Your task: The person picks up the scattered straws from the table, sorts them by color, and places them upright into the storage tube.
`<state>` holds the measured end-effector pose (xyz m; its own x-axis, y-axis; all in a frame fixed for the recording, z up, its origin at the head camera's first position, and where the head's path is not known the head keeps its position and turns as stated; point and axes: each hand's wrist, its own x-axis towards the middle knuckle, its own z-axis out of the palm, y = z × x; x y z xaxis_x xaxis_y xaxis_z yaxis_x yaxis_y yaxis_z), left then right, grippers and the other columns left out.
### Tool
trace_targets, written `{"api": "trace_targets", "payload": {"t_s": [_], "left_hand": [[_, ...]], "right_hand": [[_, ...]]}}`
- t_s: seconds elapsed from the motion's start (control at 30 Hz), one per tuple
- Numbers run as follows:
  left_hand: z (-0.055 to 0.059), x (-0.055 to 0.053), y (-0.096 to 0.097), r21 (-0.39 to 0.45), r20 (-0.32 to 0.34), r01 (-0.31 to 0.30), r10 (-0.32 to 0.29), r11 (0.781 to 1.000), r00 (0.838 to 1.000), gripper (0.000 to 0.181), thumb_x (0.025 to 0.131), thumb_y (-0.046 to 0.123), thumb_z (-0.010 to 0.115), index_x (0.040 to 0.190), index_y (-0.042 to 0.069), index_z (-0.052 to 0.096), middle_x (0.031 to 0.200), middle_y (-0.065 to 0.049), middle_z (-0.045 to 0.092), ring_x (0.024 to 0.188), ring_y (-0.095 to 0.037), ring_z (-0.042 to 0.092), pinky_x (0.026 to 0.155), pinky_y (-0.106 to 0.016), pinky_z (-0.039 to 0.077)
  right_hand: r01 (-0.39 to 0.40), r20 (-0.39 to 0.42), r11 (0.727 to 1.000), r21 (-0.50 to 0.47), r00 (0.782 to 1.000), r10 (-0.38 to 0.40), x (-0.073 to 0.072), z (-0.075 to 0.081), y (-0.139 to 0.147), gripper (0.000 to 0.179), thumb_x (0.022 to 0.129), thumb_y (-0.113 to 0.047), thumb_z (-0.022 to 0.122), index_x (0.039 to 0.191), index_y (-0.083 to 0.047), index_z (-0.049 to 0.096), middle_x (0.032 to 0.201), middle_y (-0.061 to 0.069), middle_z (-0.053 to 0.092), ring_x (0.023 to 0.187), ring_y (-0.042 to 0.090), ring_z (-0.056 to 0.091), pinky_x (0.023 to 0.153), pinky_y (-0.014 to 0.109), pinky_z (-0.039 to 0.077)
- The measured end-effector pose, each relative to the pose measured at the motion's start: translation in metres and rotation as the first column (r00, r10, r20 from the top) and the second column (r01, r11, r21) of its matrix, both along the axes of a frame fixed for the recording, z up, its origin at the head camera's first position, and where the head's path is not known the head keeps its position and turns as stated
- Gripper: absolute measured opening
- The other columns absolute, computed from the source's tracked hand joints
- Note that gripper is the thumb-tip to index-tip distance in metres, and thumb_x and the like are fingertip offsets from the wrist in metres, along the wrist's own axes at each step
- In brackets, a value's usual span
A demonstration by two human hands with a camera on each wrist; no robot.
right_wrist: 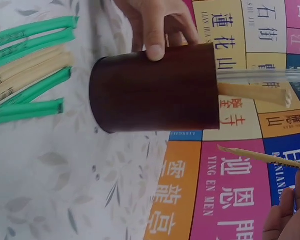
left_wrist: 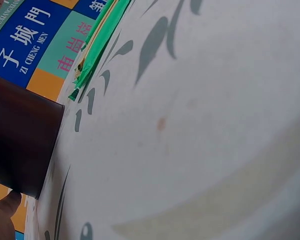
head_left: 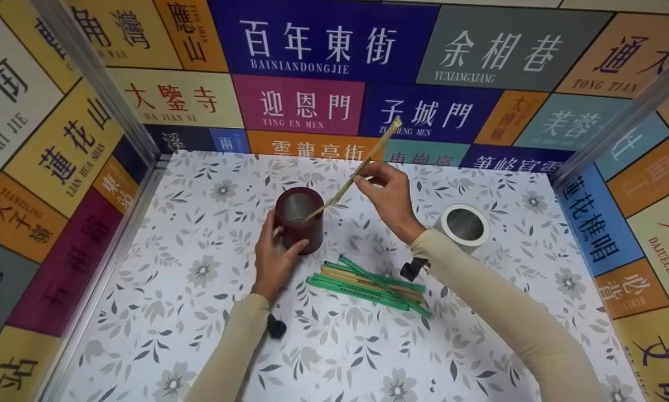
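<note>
A dark reddish-brown cup [head_left: 313, 231] stands upright, mouth up, on the table. My left hand [head_left: 274, 259] grips its side, thumb on the near face. Up and to the right of it, the thumb and fingers of my right hand [head_left: 387, 192] pinch a slim tan paper packet [head_left: 376, 148] with dark print. The packet slants, its lower end close to the cup's mouth. Another tan packet [right_wrist: 255, 93] juts out of the cup in the right wrist view. Several green packets [head_left: 362, 293] and tan packets [head_left: 334, 273] lie in a loose pile nearer me.
A white cup [head_left: 466, 244] with a grey inside stands to the right, beside my right wrist. The table [head_left: 211, 346] has a floral cover. Panels with Chinese lettering [head_left: 312, 39] wall it in at the back and both sides.
</note>
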<state>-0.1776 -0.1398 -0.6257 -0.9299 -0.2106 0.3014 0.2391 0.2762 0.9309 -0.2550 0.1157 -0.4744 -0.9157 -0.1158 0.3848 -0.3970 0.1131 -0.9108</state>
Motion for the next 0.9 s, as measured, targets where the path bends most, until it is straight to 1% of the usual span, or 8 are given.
{"api": "trace_targets", "payload": {"t_s": [0.07,0.17,0.33,0.5,0.63,0.77,0.9], "left_hand": [[0.000,0.000,0.000,-0.001,-0.014,0.005,-0.005,1.000,1.000,0.105,0.089,0.018,0.096,0.174,0.021,0.034,0.167,-0.008,0.050,0.154,-0.024,0.048,0.124,-0.047,0.046],[0.000,-0.001,0.000,-0.008,-0.008,0.000,0.000,1.000,1.000,0.107,0.088,0.018,0.097,0.174,0.021,0.034,0.167,-0.008,0.050,0.154,-0.024,0.048,0.124,-0.048,0.046],[-0.001,-0.001,0.000,-0.001,-0.010,-0.002,0.002,1.000,1.000,0.107,0.087,0.017,0.097,0.174,0.020,0.034,0.168,-0.009,0.049,0.154,-0.026,0.048,0.124,-0.052,0.045],[-0.001,-0.001,0.000,0.012,-0.024,0.010,-0.010,1.000,1.000,0.107,0.087,0.018,0.097,0.174,0.019,0.034,0.168,-0.008,0.049,0.155,-0.025,0.047,0.125,-0.049,0.044],[-0.001,-0.001,0.001,0.006,-0.011,0.012,-0.012,1.000,1.000,0.106,0.089,0.020,0.096,0.175,0.020,0.033,0.169,-0.007,0.048,0.155,-0.023,0.047,0.125,-0.047,0.044],[-0.001,-0.002,0.000,0.002,0.001,0.015,-0.015,1.000,1.000,0.105,0.090,0.019,0.095,0.175,0.023,0.033,0.169,-0.006,0.048,0.154,-0.023,0.047,0.125,-0.045,0.044],[0.000,-0.002,-0.003,0.005,-0.012,0.018,-0.018,1.000,1.000,0.105,0.090,0.018,0.095,0.175,0.021,0.033,0.168,-0.008,0.049,0.153,-0.025,0.049,0.125,-0.049,0.044]], "right_hand": [[-0.008,-0.014,1.000,-0.029,1.000,0.007,-0.001,0.002,-0.007,0.010,0.101,-0.007,0.080,0.109,-0.001,0.081,0.106,0.011,0.078,0.102,0.033,0.072,0.095,0.043,0.059],[-0.016,-0.014,0.998,-0.056,1.000,0.015,-0.001,0.004,-0.020,0.009,0.101,-0.007,0.079,0.109,-0.002,0.081,0.104,0.009,0.078,0.100,0.034,0.073,0.094,0.042,0.060],[-0.060,0.006,0.997,-0.052,0.998,0.061,0.000,-0.001,-0.041,0.009,0.101,-0.009,0.080,0.109,-0.004,0.081,0.104,0.008,0.079,0.100,0.028,0.073,0.093,0.039,0.060],[-0.085,0.031,0.996,-0.004,0.996,0.085,0.001,-0.012,-0.053,0.009,0.101,-0.009,0.081,0.107,-0.004,0.083,0.104,0.009,0.079,0.100,0.023,0.072,0.092,0.040,0.059],[-0.101,0.055,0.994,0.046,0.994,0.098,0.002,-0.019,-0.057,0.008,0.100,-0.010,0.082,0.107,-0.006,0.084,0.102,0.006,0.080,0.099,0.021,0.073,0.091,0.041,0.059],[-0.108,0.062,0.990,0.089,0.993,0.103,0.002,-0.019,-0.057,0.008,0.099,-0.013,0.082,0.107,-0.010,0.084,0.101,0.001,0.080,0.099,0.020,0.073,0.090,0.038,0.059],[-0.114,0.033,0.986,0.122,0.993,0.111,0.004,-0.016,-0.056,0.010,0.100,-0.015,0.081,0.107,-0.007,0.083,0.104,0.001,0.080,0.102,0.019,0.071,0.095,0.041,0.058]]}}
